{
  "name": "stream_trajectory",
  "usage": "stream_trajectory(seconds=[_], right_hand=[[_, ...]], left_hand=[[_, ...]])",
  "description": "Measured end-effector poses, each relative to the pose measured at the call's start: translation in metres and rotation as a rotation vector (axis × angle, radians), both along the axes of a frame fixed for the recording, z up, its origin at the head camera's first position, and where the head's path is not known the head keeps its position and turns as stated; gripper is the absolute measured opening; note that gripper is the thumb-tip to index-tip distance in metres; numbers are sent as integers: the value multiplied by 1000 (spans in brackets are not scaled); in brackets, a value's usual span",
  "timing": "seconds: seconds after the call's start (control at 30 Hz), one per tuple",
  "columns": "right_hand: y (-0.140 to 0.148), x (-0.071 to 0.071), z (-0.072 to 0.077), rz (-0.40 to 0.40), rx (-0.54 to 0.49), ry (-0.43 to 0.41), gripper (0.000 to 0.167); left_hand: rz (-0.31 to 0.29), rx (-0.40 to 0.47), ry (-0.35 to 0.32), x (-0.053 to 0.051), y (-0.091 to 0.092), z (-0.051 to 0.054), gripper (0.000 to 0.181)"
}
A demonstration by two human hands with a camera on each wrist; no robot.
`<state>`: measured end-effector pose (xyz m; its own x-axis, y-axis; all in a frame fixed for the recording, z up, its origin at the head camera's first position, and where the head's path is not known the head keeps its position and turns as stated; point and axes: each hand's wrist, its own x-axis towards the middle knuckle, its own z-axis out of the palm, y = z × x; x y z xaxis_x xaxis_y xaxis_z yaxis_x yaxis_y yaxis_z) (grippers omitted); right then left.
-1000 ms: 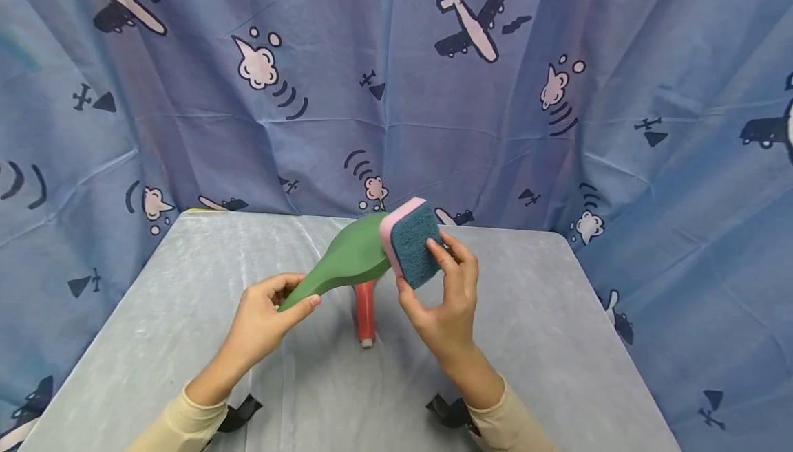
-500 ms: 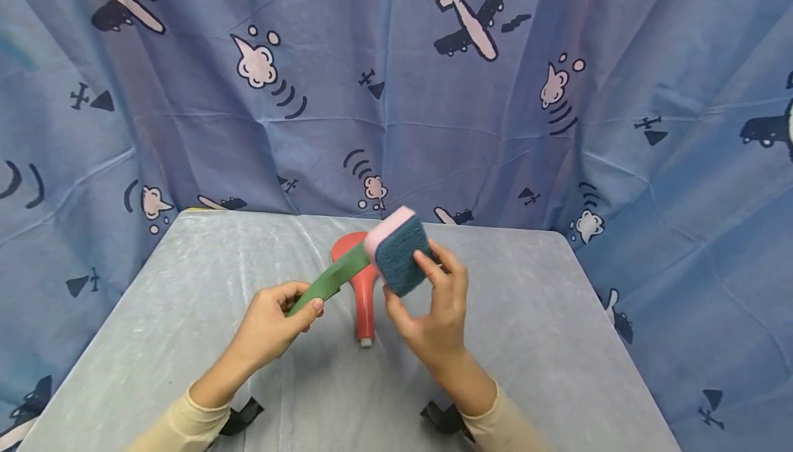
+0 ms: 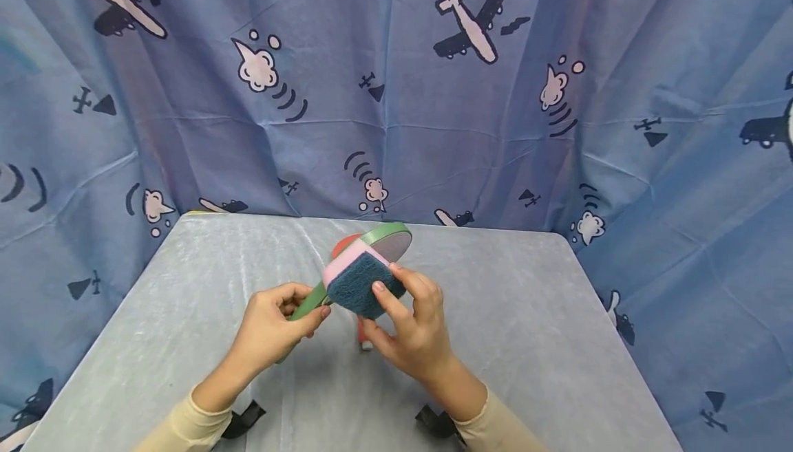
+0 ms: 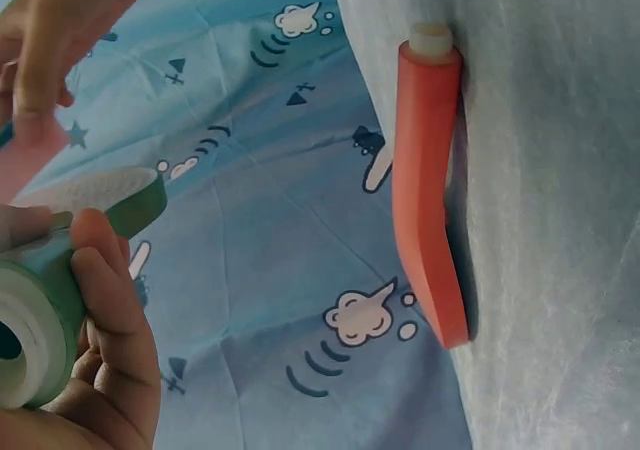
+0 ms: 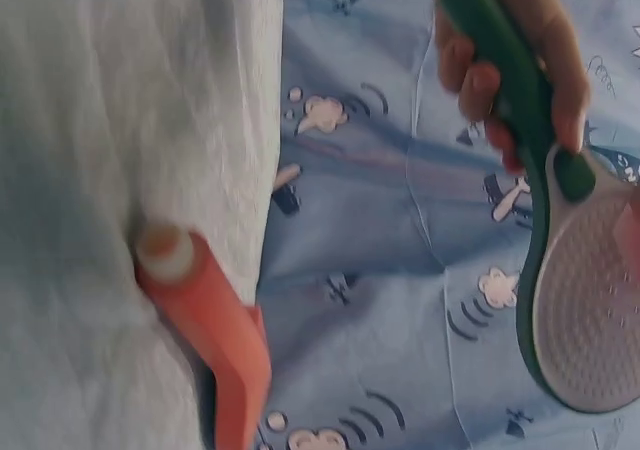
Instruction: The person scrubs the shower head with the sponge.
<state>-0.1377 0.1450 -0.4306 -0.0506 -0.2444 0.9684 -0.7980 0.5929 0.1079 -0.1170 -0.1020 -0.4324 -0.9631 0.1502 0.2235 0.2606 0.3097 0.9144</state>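
A green shower head [image 3: 387, 235] is held up over the table, its handle gripped by my left hand [image 3: 269, 325]. The right wrist view shows its pale perforated face [image 5: 590, 300] turned toward that camera. My right hand [image 3: 411, 325] pinches a sponge [image 3: 365, 287], pink on one side and dark teal on the other, in front of the handle and lower head. Whether the sponge touches the shower head is hard to tell. Behind them a red shower head [image 3: 344, 242] lies on the table, mostly hidden in the head view; its handle [image 4: 425, 160] shows in the left wrist view.
A pale grey cloth covers the table [image 3: 526, 314]. Behind and around it hangs a blue curtain [image 3: 334, 108] printed with planes and clouds. Black straps [image 3: 244, 419] hang by both wrists.
The sponge has moved left and down with my right hand, from the head toward the handle. The green shower head has turned, so part of its pale face now shows.
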Motion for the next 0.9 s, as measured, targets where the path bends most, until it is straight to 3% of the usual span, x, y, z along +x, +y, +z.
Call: stream_trajectory(seconds=[0.07, 0.23, 0.53, 0.63, 0.7, 0.8, 0.9], right_hand=[[6, -1, 1, -26, -9, 15, 40], [18, -1, 3, -81, -140, -85, 44], [11, -1, 0, -43, 109, 17, 39], [21, -9, 6, -81, 71, 6, 40], [29, -12, 7, -106, 12, -44, 42], [36, -12, 7, -129, -95, -150, 46], [33, -8, 6, -101, -126, -201, 49]], left_hand=[[-3, -8, -24, 3, 0, -1, 19], [2, 1, -93, 9, 0, -2, 21], [-40, 31, -173, 1, 0, 10, 27], [-53, 45, -199, -4, 6, 16, 27], [-72, 63, -221, -5, 8, 18, 27], [-112, 100, -269, -2, 9, 16, 29], [-139, 144, -306, 1, 9, 13, 31]])
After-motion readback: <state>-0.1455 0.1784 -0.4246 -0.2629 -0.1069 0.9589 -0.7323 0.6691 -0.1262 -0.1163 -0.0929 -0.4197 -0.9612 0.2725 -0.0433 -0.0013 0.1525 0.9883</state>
